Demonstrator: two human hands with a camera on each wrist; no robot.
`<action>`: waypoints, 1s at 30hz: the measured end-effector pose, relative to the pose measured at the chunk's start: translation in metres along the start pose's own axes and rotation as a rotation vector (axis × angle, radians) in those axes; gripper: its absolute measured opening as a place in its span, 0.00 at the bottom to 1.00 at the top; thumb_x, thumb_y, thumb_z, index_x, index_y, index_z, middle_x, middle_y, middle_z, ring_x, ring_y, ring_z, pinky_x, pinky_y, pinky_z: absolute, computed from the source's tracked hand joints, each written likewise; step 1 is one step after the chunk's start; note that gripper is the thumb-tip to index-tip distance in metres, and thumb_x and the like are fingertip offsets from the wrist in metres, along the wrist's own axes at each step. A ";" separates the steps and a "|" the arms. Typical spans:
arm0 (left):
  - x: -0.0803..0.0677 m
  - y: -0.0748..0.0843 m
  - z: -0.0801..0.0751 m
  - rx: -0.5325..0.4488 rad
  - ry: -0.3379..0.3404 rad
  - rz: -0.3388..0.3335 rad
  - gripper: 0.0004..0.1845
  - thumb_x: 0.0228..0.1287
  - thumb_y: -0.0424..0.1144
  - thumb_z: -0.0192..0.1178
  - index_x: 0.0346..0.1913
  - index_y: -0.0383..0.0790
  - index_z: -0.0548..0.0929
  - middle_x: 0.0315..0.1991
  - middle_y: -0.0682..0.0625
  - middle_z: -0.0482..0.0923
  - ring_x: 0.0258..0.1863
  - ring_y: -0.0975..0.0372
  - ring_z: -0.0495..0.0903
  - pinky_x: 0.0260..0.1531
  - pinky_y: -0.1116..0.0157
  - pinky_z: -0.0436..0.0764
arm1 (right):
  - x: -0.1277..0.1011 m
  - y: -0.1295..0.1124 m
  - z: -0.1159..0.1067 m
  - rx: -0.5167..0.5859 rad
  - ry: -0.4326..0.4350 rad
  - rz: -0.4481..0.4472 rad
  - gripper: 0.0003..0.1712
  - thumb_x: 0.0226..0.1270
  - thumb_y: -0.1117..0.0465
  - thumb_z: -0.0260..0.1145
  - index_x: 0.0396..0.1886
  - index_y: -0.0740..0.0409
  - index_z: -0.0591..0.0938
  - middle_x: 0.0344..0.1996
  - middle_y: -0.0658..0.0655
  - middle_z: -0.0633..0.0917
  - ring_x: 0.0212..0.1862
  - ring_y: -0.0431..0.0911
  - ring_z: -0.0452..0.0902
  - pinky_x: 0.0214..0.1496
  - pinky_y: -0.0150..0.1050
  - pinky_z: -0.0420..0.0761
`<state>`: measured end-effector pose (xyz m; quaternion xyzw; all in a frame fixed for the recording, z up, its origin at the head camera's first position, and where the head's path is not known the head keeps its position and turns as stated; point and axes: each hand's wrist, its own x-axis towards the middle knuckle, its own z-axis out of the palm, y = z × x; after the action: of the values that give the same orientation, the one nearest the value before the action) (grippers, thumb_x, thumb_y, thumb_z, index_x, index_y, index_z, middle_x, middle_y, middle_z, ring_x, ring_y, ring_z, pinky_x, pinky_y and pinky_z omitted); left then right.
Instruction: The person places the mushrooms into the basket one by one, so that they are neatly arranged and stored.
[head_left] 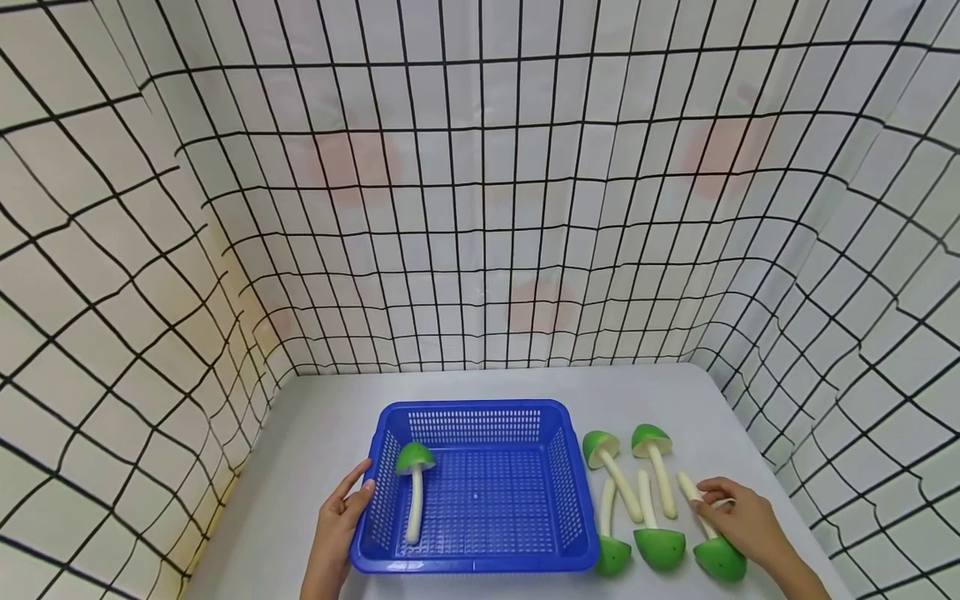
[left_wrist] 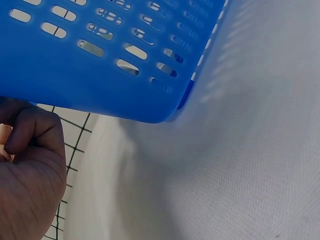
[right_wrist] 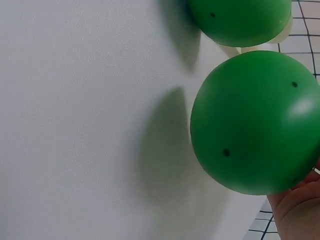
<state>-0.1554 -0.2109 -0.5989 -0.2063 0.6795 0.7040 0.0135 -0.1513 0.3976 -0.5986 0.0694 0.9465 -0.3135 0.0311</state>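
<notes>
A blue plastic basket [head_left: 474, 565] with slotted walls stands on the table, one toy mushroom [head_left: 416, 492] with a green cap and white stem lying inside at its left. My left hand [head_left: 337, 527] holds the basket's left rim; its curled fingers [left_wrist: 37, 125] show beside the blue wall in the left wrist view. To the basket's right, my right hand [head_left: 738, 518] pinches the white stem of another green-capped mushroom [head_left: 722, 560] between thumb and fingers. That mushroom's round cap [right_wrist: 255, 122] fills much of the right wrist view and hides most of the hand.
Several more mushrooms lie between the basket and my right hand, among them one [head_left: 660, 548] with its cap toward me and one [head_left: 652, 442] with its cap away. Black wire grid panels [head_left: 480, 200] over white sheeting enclose the white table [head_left: 330, 417] at the back and sides.
</notes>
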 end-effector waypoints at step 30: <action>-0.001 0.000 0.000 0.006 -0.021 0.009 0.32 0.70 0.56 0.65 0.74 0.56 0.72 0.49 0.44 0.87 0.41 0.55 0.86 0.38 0.61 0.88 | 0.006 -0.025 -0.010 0.022 0.077 -0.068 0.27 0.71 0.45 0.70 0.58 0.61 0.83 0.43 0.56 0.89 0.32 0.30 0.79 0.31 0.32 0.76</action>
<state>-0.1542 -0.2107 -0.5990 -0.1959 0.6822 0.7042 0.0182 -0.1615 0.3842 -0.5766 0.0494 0.9454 -0.3218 -0.0167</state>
